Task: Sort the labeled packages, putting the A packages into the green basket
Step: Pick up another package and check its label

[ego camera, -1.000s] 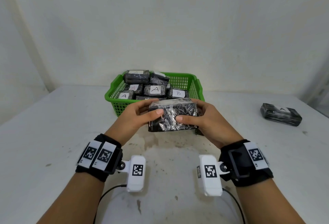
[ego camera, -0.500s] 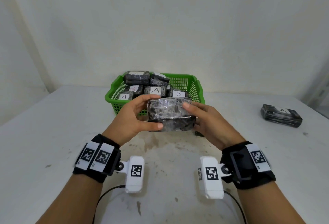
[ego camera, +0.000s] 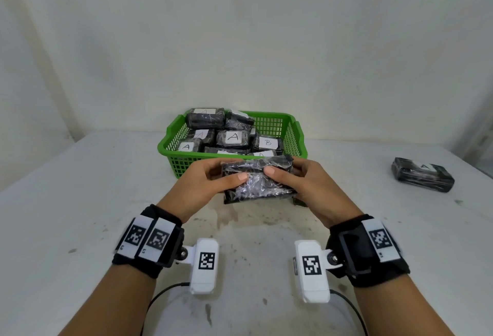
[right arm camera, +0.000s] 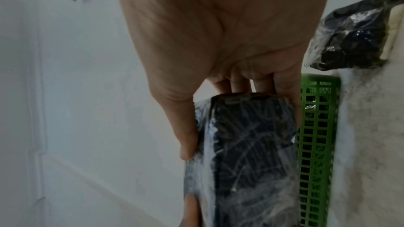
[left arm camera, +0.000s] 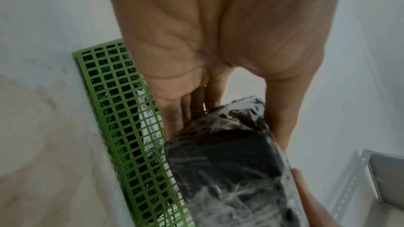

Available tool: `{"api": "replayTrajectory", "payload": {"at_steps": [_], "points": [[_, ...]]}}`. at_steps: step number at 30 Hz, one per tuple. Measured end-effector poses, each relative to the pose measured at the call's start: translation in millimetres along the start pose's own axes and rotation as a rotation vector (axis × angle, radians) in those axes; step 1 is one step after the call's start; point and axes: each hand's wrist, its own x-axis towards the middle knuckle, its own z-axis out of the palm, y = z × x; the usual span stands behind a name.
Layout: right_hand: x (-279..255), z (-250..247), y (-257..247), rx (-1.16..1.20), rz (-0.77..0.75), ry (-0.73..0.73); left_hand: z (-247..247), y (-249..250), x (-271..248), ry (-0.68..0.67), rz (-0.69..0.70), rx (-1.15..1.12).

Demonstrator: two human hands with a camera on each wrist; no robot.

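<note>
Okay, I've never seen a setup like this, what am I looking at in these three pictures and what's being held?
No machine here: a person works with bare hands and wears three cameras. The wide picture comes from the head; the two close ones look along each wrist. The left hand and right hand grip one black plastic-wrapped package together, with no label showing. Behind it on the white table stands a green basket of similar packages, several marked A, one marked B. Another package marked A lies apart at the right.
</note>
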Motion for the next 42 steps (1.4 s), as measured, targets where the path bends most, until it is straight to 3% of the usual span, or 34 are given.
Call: {"api": "replayTrajectory", "payload": {"at_steps": [3,8,11,19,23,27,32,42], "points": [[-3,0,-3,0.001,-0.025,0.017,3,2,-2,-0.023,0.001,0.012],[1,-2,1,0.086,0.005,-0.066,-3,-3,3,0.060,0.019,-0.079],[-1,-2,-2,0.073,-0.028,-0.053,-6,-5,5,0.010,-0.001,-0.125],[-4,0,-8,0.047,-0.180,0.074,-5,-4,3,-0.057,0.070,0.065],[-9,2,-15,0.061,-0.223,0.064,-7,-4,3,0.003,0.113,0.166],[-12,7,-20,0.246,-0.119,-0.008,-5,-4,4,0.007,0.129,0.080],[-17,8,-23,0.395,0.119,-0.150,3,-7,4,0.004,0.175,-0.025],[-15,12,-20,0.487,0.142,-0.200,8,-5,3,-0.016,0.223,-0.089]]}}
